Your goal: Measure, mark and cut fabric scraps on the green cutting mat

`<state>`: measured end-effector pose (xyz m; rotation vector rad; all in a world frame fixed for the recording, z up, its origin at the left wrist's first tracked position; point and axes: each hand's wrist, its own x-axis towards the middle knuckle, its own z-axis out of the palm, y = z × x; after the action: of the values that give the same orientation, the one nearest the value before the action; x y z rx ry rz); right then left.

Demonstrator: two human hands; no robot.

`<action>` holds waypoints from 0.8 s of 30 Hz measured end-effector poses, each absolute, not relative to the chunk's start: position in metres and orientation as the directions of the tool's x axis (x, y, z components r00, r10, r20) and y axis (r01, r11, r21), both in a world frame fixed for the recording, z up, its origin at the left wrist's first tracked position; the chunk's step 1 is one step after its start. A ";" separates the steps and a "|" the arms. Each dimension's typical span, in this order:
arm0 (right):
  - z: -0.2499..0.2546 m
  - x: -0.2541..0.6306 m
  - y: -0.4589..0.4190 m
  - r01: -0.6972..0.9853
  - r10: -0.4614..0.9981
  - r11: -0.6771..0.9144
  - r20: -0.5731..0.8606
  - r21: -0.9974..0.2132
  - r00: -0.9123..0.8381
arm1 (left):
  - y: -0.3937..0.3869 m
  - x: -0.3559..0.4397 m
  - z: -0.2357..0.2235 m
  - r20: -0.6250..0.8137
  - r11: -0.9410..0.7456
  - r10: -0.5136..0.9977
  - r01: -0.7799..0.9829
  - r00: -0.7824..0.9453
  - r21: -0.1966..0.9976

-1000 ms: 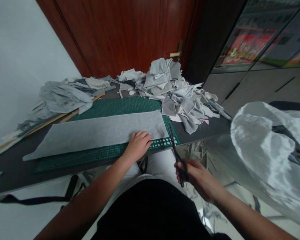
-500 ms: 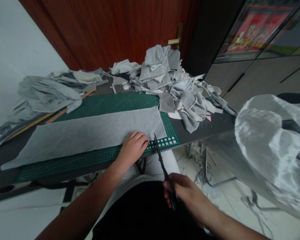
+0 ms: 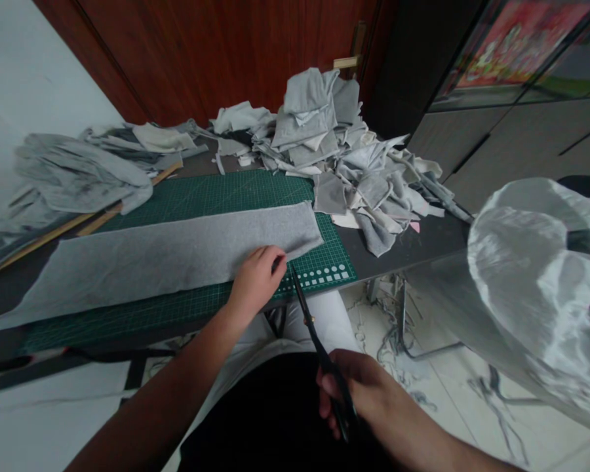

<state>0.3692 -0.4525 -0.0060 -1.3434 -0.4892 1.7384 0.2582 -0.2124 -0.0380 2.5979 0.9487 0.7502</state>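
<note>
A long grey fabric strip (image 3: 167, 252) lies across a green cutting mat (image 3: 216, 203) on a dark table. My left hand (image 3: 255, 282) pinches the strip's near edge close to its right end, fingers curled on the cloth. Black scissors (image 3: 319, 351) are gripped in my right hand (image 3: 368, 400), low over my lap. Their blades point up and left, and the tips sit right beside my left fingertips at the cloth's edge.
A heap of grey and white fabric scraps (image 3: 344, 157) covers the table's far right. Crumpled grey cloth (image 3: 83, 174) and wooden sticks (image 3: 98, 216) lie at the left. A shiny white bag (image 3: 535, 282) stands at the right. Cloth offcuts litter the floor (image 3: 423, 367).
My right hand has brought the scissors leftward, from beyond the strip's right end to my left fingertips. My left hand has curled onto the cloth edge. The view has tilted slightly downward.
</note>
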 end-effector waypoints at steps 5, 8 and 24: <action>-0.005 0.370 -0.449 -0.402 0.812 -0.541 -0.584 -0.739 -0.019 | -0.216 0.258 -0.037 0.368 -0.761 0.639 0.484 0.676 0.432; -0.007 0.371 -0.446 -0.398 0.813 -0.535 -0.582 -0.745 -0.004 | -0.216 0.257 -0.038 0.364 -0.778 0.613 0.454 0.701 0.434; -0.006 0.368 -0.449 -0.376 0.760 -0.596 -0.649 -0.710 0.022 | -0.223 0.255 -0.040 0.326 -0.846 0.533 0.490 0.781 0.209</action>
<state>0.3685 -0.4494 -0.0064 -1.4546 -0.4153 1.7043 0.2554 -0.2225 -0.0402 2.8572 0.8241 0.5739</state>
